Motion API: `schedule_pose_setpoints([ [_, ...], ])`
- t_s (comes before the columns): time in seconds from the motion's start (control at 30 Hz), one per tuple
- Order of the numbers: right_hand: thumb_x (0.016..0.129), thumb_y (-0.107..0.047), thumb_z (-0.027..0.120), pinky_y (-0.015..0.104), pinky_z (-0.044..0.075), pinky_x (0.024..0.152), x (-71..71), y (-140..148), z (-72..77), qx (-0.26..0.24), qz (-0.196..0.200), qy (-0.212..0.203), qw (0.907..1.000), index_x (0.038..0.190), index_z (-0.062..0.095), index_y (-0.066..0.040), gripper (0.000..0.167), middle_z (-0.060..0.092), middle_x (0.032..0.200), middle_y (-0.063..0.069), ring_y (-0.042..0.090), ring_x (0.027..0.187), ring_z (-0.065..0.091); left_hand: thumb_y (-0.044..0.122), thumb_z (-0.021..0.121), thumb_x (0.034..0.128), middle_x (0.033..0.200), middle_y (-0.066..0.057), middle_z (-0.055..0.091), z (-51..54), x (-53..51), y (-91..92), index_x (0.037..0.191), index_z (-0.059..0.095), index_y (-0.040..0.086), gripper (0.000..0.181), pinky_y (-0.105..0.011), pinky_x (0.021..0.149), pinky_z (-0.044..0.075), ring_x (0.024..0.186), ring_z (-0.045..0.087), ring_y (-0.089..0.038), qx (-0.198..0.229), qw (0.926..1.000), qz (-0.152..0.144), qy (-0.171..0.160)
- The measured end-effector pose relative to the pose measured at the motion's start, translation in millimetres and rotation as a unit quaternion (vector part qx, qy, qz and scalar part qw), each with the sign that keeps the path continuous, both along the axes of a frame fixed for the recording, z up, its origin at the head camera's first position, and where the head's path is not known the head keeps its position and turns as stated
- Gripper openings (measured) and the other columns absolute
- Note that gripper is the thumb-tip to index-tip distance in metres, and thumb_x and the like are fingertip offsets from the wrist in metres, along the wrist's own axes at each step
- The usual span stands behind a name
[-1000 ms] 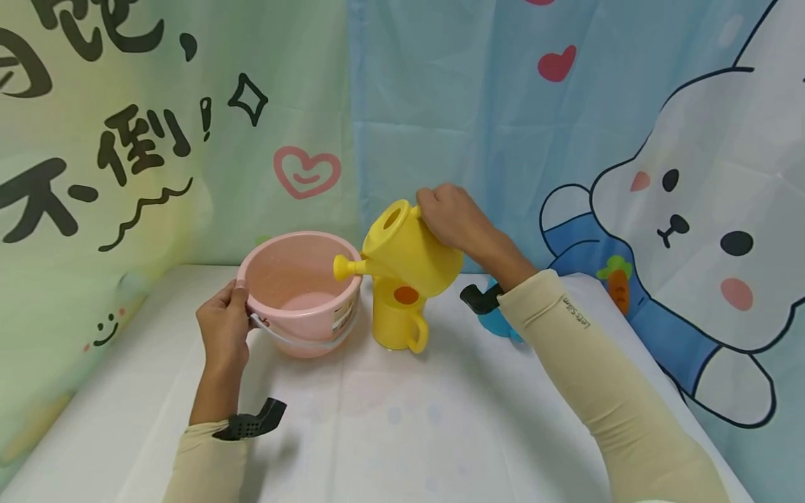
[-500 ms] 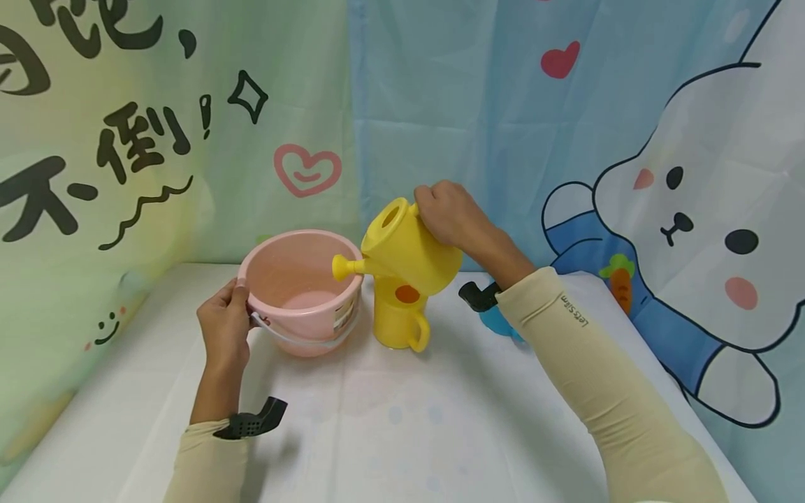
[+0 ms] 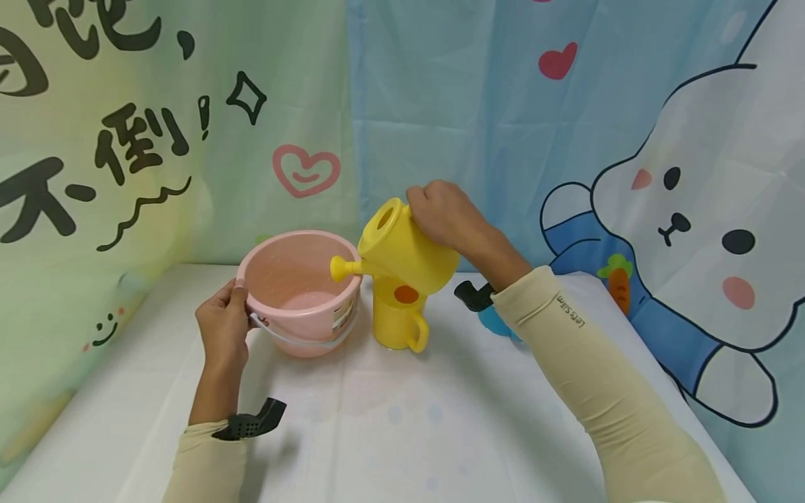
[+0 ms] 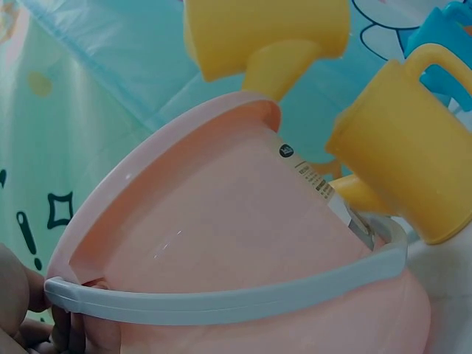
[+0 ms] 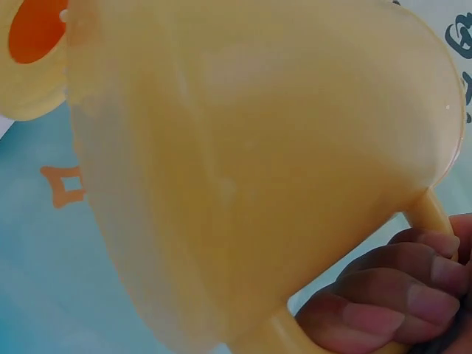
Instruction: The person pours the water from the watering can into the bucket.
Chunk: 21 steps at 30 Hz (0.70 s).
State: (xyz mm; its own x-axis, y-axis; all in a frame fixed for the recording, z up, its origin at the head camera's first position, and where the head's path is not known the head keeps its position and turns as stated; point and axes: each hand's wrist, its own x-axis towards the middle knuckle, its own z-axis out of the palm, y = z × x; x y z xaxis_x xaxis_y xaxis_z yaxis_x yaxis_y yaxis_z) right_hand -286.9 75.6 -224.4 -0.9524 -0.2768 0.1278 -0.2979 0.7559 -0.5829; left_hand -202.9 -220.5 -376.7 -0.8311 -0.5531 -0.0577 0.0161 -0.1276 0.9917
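Observation:
My left hand (image 3: 223,325) grips the left rim of a pink bucket (image 3: 302,325), thumb over the edge. The bucket's pale handle (image 4: 221,306) hangs down across its front. In my right hand (image 3: 448,215) is a yellow watering can (image 3: 415,251), held by its handle and tipped to the left. Its spout end (image 3: 339,268) sits over the bucket's right rim. In the right wrist view the fingers (image 5: 398,295) curl round the can's handle. A second yellow watering can (image 3: 393,325) stands upright on the table below the tilted one, partly covered by it.
A blue object (image 3: 497,323) stands to the right, partly behind the right wrist; its kind is unclear in the head view. The white-covered table (image 3: 377,433) runs back to a printed cloth backdrop (image 3: 415,91).
The right hand and the tilted watering can have shifted very slightly left. The left hand, the bucket and the standing can keep their places.

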Motion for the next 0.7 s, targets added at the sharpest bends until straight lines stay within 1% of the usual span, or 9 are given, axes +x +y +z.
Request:
schedule_pose_setpoints([
  [0.1, 0.101, -0.032, 0.027, 0.032, 0.041, 0.05, 1.8, -0.7, 1.4, 0.007, 0.002, -0.004, 1.0, 0.066, 0.047, -0.006, 0.048, 0.041, 0.061, 0.007, 0.026, 0.055, 0.049, 0.03, 0.054, 0.101, 0.079, -0.003, 0.059, -0.2, -0.2, 0.3, 0.138, 0.053, 0.002, 0.046, -0.017, 0.049, 0.051, 0.057, 0.055, -0.007, -0.001, 1.0, -0.002, 0.001],
  [0.3, 0.102, -0.033, 0.026, 0.033, 0.042, 0.052, 4.4, -2.5, 4.9, 0.023, 0.0, -0.01, 0.9997, 0.07, 0.049, -0.005, 0.048, 0.042, 0.064, 0.008, 0.026, 0.057, 0.049, 0.03, 0.054, 0.101, 0.082, -0.006, 0.059, 0.2, -0.2, 1.2, 0.138, 0.053, 0.002, 0.046, -0.017, 0.049, 0.051, 0.056, 0.055, -0.007, 0.0, 1.0, 0.001, -0.001],
  [0.57, 0.103, -0.032, 0.025, 0.032, 0.038, 0.051, 3.0, -2.2, 5.1, 0.027, 0.0, -0.009, 0.9996, 0.069, 0.047, -0.006, 0.048, 0.039, 0.063, 0.007, 0.025, 0.055, 0.044, 0.029, 0.054, 0.1007, 0.083, -0.008, 0.058, 0.8, -0.5, 1.9, 0.138, 0.053, 0.003, 0.046, -0.017, 0.049, 0.052, 0.055, 0.055, -0.008, 0.009, 0.9999, 0.005, -0.003],
  [0.7, 0.103, -0.033, 0.025, 0.032, 0.04, 0.052, 2.0, -2.7, 5.2, 0.033, -0.001, -0.012, 0.9994, 0.071, 0.049, -0.005, 0.049, 0.04, 0.065, 0.008, 0.025, 0.056, 0.045, 0.029, 0.054, 0.1009, 0.087, -0.01, 0.059, 0.6, -0.3, 1.9, 0.139, 0.053, 0.003, 0.046, -0.016, 0.05, 0.051, 0.058, 0.055, -0.008, 0.005, 1.0, 0.008, -0.003],
])
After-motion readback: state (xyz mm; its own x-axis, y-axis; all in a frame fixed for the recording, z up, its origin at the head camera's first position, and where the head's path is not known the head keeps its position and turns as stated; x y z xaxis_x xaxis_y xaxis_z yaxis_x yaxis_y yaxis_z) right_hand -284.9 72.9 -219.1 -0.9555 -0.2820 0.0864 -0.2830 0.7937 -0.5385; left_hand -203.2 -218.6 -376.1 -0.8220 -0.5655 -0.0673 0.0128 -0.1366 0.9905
